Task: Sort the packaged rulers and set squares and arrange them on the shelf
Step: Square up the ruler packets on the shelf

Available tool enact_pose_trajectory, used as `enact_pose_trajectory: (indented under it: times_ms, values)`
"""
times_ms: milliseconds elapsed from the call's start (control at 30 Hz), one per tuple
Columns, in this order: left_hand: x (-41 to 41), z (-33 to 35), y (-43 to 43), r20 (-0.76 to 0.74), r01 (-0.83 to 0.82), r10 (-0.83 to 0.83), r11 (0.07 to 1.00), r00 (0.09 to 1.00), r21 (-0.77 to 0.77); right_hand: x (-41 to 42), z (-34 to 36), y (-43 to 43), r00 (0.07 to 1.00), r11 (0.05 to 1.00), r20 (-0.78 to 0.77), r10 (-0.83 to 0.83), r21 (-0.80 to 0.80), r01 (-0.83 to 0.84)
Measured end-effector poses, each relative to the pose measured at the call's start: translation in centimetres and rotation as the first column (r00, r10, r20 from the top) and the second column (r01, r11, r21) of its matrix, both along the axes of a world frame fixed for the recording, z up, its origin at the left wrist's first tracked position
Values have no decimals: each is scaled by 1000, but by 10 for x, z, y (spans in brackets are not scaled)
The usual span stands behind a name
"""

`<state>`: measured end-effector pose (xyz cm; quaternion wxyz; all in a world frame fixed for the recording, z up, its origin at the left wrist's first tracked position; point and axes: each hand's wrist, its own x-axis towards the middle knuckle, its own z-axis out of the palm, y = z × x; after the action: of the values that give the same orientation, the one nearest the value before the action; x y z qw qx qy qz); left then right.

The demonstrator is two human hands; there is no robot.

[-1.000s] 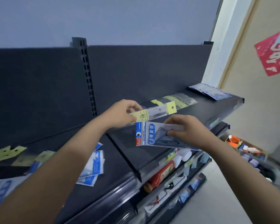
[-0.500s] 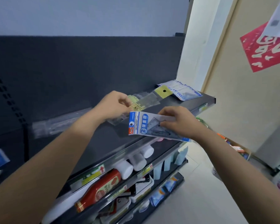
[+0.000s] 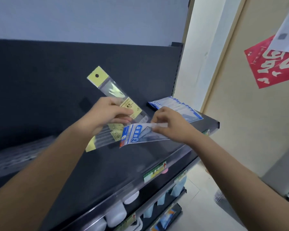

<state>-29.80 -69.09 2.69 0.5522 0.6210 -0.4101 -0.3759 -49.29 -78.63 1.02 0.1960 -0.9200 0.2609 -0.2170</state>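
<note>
My left hand, at centre frame, grips several clear ruler packs with yellow headers: 1 points to the upper left, the rest fan toward the lower left. My right hand, just right of centre, pinches 1 blue-and-white set square pack (its printed end overlaps the ruler packs). Both are held above the dark shelf. A stack of blue packs lies at the shelf's right end.
</note>
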Motion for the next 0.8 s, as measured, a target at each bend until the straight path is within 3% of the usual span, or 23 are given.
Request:
enact_pose_trajectory:
  times_ms: [67,300,367,433,467,533,600,667,733,800]
  values:
    - [0,-5,-12,-88,15,-14,1000,996,9,7,-2,-16,999,1000,26,20,4,-20]
    - [-1,-23,-29,-83,-58,66,994,994,96,26,-16,-68,980,971,-49,194,154,-184]
    - [6,-21,-24,-135,-225,222,974,966,-11,29,-16,-82,958,959,-113,265,132,-250]
    - [13,-14,-14,-178,-435,407,885,896,-165,30,-10,-95,915,934,-190,357,111,-341]
    - [16,-10,-8,-132,-484,466,850,875,-208,31,-7,-101,890,919,-229,395,97,-382]
    - [14,-3,-1,133,-448,471,877,872,-174,33,-2,-110,850,894,-286,442,66,-442]
    - [7,-4,-5,478,-329,271,943,835,41,35,-2,-115,820,869,-306,484,57,-492]
    - [-4,-16,-19,707,-277,34,932,706,232,36,-7,-119,789,839,-307,533,70,-540]
    - [-12,-35,-33,757,-269,-40,921,652,281,38,-13,-126,768,824,-323,553,81,-560]
    - [-13,-55,-43,715,-266,-44,910,698,316,37,-19,-133,768,824,-323,553,78,-561]
